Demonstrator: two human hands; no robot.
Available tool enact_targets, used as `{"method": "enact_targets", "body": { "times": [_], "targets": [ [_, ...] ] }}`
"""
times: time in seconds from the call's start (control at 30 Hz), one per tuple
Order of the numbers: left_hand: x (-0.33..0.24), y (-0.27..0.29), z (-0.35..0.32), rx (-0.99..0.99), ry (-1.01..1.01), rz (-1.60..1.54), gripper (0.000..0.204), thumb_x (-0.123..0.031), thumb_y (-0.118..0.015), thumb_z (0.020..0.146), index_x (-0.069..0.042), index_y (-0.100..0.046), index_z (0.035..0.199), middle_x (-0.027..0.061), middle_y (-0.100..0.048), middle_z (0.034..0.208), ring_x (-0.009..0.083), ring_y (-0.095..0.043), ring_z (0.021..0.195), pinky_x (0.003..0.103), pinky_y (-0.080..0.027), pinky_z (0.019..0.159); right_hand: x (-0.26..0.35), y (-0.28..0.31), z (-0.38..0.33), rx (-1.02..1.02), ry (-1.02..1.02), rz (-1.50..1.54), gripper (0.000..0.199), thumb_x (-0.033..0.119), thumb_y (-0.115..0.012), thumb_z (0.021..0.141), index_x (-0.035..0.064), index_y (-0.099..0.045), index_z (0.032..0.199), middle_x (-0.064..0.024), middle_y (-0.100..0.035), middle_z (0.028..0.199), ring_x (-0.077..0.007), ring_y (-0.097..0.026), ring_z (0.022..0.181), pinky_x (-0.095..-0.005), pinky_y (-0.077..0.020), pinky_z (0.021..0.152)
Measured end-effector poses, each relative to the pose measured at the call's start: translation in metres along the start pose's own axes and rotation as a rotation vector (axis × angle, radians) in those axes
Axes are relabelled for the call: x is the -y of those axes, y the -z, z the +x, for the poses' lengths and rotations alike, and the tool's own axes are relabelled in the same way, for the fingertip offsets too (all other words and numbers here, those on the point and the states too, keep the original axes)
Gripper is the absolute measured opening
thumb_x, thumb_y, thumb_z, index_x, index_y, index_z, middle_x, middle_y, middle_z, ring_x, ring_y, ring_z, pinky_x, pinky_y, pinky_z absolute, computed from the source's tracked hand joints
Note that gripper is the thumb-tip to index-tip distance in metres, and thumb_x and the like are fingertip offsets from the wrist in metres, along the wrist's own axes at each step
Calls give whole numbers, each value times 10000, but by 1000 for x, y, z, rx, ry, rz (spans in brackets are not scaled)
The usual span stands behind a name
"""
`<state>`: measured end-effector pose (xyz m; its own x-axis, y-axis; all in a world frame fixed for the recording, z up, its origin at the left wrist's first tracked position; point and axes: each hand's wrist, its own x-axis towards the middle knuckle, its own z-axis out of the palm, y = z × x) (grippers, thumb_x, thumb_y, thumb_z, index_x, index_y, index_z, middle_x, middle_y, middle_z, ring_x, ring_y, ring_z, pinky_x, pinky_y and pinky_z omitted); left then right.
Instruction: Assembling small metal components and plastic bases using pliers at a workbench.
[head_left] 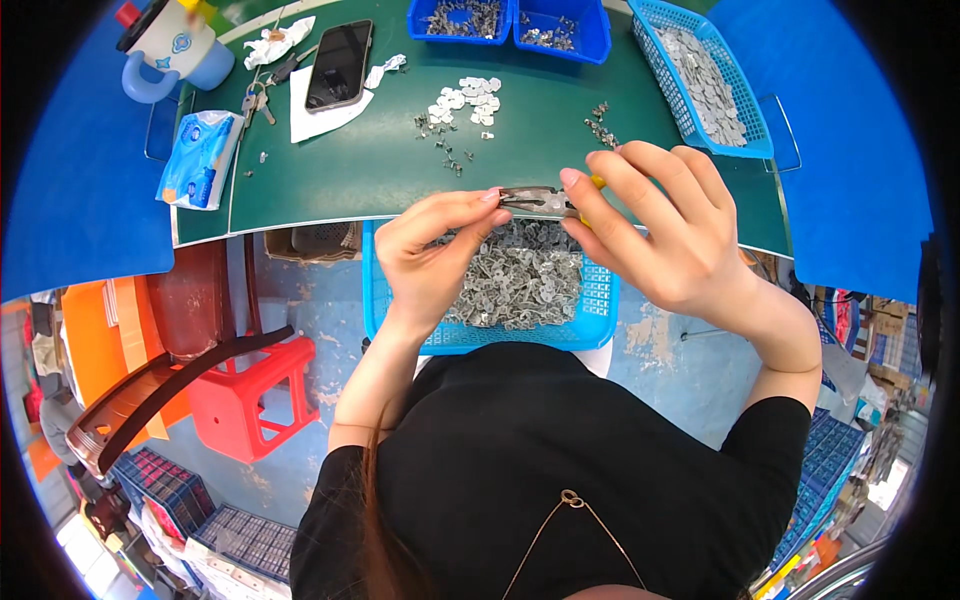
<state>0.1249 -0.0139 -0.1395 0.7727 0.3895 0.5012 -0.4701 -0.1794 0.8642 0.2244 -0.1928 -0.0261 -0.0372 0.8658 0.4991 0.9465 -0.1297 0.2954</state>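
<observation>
Over the table's near edge, my right hand point(665, 230) grips a pair of pliers point(545, 200) by its yellow handles, with the metal jaws pointing left. My left hand point(430, 245) pinches thumb and forefinger together right at the jaw tips; whatever small piece sits between them is too hidden to name. Below both hands, a light-blue basket point(490, 345) holds a heap of small metal parts point(525, 280). Ahead on the green table lie a cluster of flat silvery pieces point(465, 100) and a scatter of tiny dark metal bits point(445, 140).
Two blue bins point(512, 36) of small parts stand at the far edge. A light-blue basket point(760, 130) of flat metal discs is at far right. A phone point(340, 65), keys point(258, 103), tissue pack point(200, 160) and cup point(175, 50) sit left. A red stool point(255, 395) stands below.
</observation>
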Motion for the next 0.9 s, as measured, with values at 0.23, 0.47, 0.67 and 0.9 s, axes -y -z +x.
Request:
{"method": "enact_targets", "body": {
  "times": [0.23,0.47,0.67,0.9],
  "targets": [
    [-3,-2,1,-27,-11,5,190,119,-702,719,14,-703,878,128,-697,869,169,-676,774,248,-540,686,3,1,-2,-12,-17,12,359,115,-763,633,12,-667,963,-107,-608,950,-253,-593,827,-346,-445,640],
    [-6,-4,-1,-2,21,82,200,112,-687,745,19,-695,922,129,-699,890,163,-683,795,244,-552,696,2,0,-1,-50,79,-34,285,89,-749,623,-22,-661,871,-102,-598,842,-230,-583,759,-302,-412,569],
    [-1,-10,-6,-66,141,-72,278,85,-680,776,29,-650,1047,145,-695,924,175,-684,852,257,-563,735,0,1,-3,-7,61,48,284,87,-744,624,-33,-655,866,-103,-596,839,-229,-578,753,-299,-408,556],
    [-4,-9,-4,22,191,-46,308,68,-684,780,19,-638,1081,139,-697,923,173,-683,857,260,-559,748,-2,-2,-12,10,4,91,306,107,-755,629,-27,-645,881,-93,-594,869,-223,-573,763,-307,-418,570]
  ]
}}
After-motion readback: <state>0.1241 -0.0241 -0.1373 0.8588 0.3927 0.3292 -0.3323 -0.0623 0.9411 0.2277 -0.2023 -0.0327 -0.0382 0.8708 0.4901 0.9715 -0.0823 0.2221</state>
